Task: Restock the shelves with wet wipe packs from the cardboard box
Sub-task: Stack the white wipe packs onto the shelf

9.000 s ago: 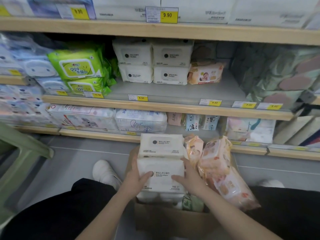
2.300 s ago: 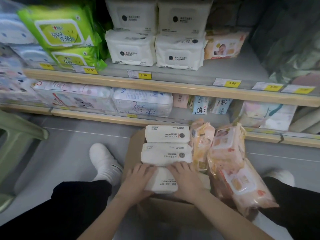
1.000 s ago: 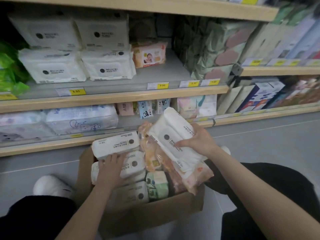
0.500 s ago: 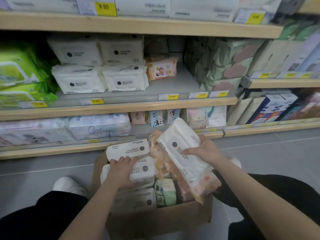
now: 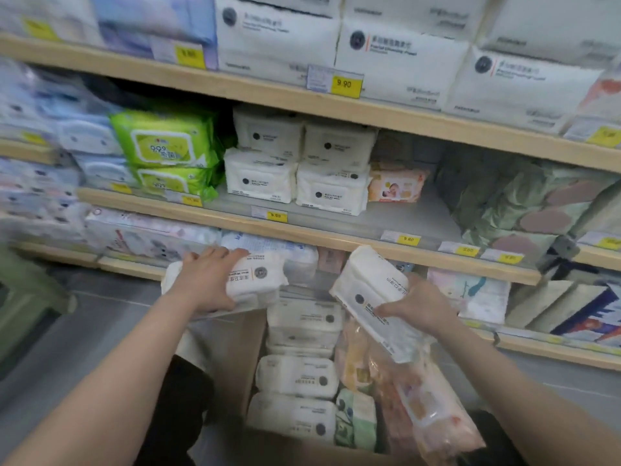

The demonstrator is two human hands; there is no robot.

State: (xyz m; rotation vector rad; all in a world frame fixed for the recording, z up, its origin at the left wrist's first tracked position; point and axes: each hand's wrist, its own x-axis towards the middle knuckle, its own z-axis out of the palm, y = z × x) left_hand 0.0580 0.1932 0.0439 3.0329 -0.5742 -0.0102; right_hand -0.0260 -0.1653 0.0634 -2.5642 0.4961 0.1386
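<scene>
My left hand (image 5: 205,284) grips a white wet wipe pack (image 5: 255,280) lifted above the cardboard box (image 5: 242,358), in front of the lower shelf. My right hand (image 5: 420,309) holds a second white pack (image 5: 373,297), tilted, over the box's right side. Three white packs (image 5: 299,375) lie stacked in the box, with a green pack (image 5: 356,418) and orange packs (image 5: 426,405) beside them. On the middle shelf (image 5: 302,235) stand matching white packs (image 5: 295,163) in two stacks, with bare grey shelf to their right.
Green packs (image 5: 168,153) sit left of the white stacks, a small orange baby pack (image 5: 395,185) to their right, then green-patterned bundles (image 5: 524,203). Large white packs fill the top shelf (image 5: 302,99). A green stool (image 5: 23,297) stands at the left.
My left hand has lifted a white pack out of the box and raised it toward the shelves. My right hand keeps its pack. The view has swung left and up.
</scene>
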